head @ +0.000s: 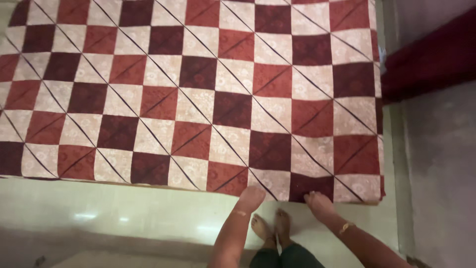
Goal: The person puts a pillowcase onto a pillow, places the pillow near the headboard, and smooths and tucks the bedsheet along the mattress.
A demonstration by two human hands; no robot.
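Cotton-looking cloth, printed in a check of maroon, brick red and cream squares crossed by thin dark diagonal lines, lies under both your hands. Your left hand rests at the near hem of this checked bedcover, knuckles up and fingers curled under the edge; whether they pinch the cloth or only press it, you cannot tell from here. Your right hand sits just beside it toward three o'clock, palm down on the same hem, fingers close together and tips on a dark square; its grip is equally hidden. Both forearms come up from six o'clock, angling inward, each with a thin gold bangle at the wrist.

Between the arms your bare feet stand together on the pale, glossy tiled floor, which throws back soft spots of light. The bedcover spreads flat and smooth from the hem out toward twelve o'clock, filling most of the view. At two o'clock a dark red cloth, perhaps a curtain, hangs against a grey wall.
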